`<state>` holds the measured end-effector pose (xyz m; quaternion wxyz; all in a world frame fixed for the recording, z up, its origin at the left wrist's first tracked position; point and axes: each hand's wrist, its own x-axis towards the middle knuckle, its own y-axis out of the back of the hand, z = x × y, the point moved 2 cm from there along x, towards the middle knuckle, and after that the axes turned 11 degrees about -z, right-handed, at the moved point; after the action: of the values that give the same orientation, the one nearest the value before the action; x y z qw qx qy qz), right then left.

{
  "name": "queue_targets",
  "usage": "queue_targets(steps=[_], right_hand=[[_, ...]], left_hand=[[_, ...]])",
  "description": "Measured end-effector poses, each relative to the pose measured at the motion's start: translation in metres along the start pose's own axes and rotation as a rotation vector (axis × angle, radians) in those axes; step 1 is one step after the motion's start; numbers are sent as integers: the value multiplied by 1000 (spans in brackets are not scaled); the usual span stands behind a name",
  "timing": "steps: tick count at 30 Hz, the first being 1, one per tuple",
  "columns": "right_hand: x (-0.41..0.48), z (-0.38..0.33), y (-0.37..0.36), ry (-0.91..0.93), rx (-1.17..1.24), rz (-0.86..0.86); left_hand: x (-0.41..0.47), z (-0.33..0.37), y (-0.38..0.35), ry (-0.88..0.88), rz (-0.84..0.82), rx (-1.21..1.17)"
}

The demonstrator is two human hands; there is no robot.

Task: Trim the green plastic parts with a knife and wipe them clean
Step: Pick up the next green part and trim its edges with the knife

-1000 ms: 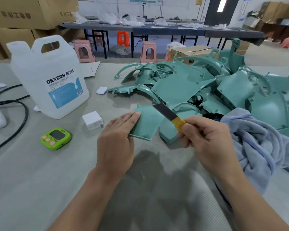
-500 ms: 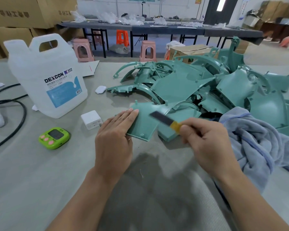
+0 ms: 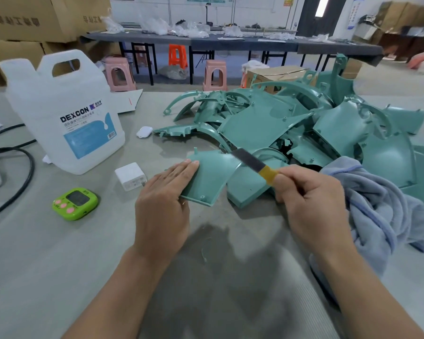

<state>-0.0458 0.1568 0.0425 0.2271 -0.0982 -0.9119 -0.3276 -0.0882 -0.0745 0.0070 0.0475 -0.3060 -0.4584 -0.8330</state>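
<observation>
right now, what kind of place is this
Probably a factory workshop or finishing area: a pile of moulded green parts on the bench, stacked cardboard boxes at the back left, and long work tables with plastic stools behind.

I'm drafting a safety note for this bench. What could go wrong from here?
1. The knife blade lies over the green panel, close to the left hand pressing it; a slip might cut the fingers.
2. The panel is pressed, not gripped, so it may slide on the table.
3. The right hand grips only the knife's taped end; control could be limited.
</observation>
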Motion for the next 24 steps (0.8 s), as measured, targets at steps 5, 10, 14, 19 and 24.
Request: queue_targets(steps=[5,10,14,19,24], right_hand=[[-4,-5,-15,61,26,-150],[3,7,4,-122,-35,166],[-4,-10,-9,103,86,-64],[3,9,-3,-128,-73,159],[-2,-3,-4,88,68,100]], left_hand=[[-1,-3,2,-4,4,-25],[0,-2,2,10,1,-85],[-2,-4,1,12,27,-132],[-2,-11,2,32,53,-182],[-2,-14,0,16,60,-198]])
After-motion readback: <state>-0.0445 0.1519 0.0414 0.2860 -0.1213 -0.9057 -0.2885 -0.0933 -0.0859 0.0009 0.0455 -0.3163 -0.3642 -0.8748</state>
